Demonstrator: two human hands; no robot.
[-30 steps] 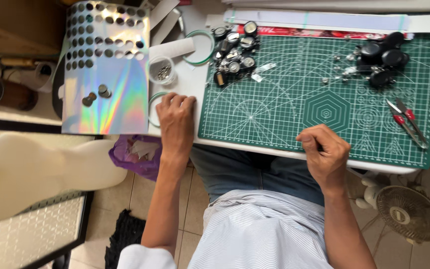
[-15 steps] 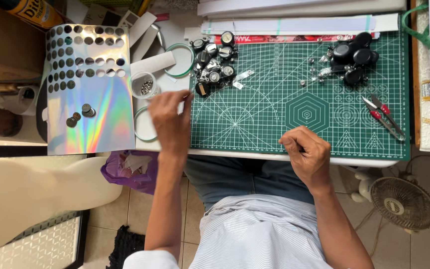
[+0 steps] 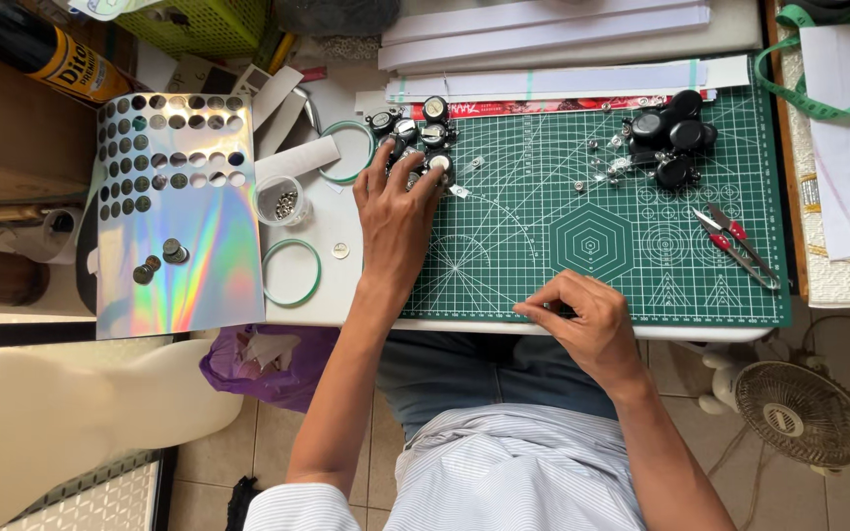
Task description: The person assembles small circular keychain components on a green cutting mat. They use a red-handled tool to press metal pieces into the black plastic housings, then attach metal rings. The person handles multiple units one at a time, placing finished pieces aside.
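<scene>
Black round badge reels [image 3: 423, 138], judged light, hard and slippery, are sitting under the left hand [image 3: 397, 211], whose spread fingers are touching them. Gripping each by its rim looks best. The right hand [image 3: 587, 320] is pinching closed on the cutting mat [image 3: 543, 236]; I cannot tell on what.

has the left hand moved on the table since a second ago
Yes. The left hand has reached up the green cutting mat, away from its near edge, onto the pile of round black badge reels.

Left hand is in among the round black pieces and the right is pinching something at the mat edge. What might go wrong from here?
1. The left hand reaches over the cluster of round black pieces; a sweep might scatter them off the cutting mat.
2. The right hand works at the mat's near edge, so a small part may drop to the floor.
3. The open cup of small parts beside the left wrist may tip.
</scene>
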